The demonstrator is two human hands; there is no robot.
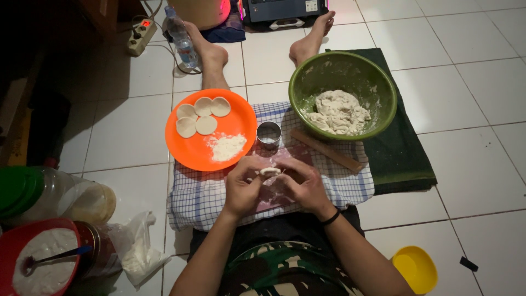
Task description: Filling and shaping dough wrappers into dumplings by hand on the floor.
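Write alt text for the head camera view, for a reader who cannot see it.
Seated on a tiled floor, a person's left hand and right hand pinch a small piece of dough over a checked cloth. Ahead sit an orange plate with five dough discs and flour, a metal ring cutter, and a green bowl of dough.

I saw an orange plate [193, 149] with pale cream dough discs [203, 115] and white flour [228, 147], a green bowl [383, 93] of off-white dough [338, 112], a blue-and-white checked cloth [197, 194], a dark green mat [400, 159], a yellow cup [416, 268], and my camouflage-patterned trousers [285, 271].
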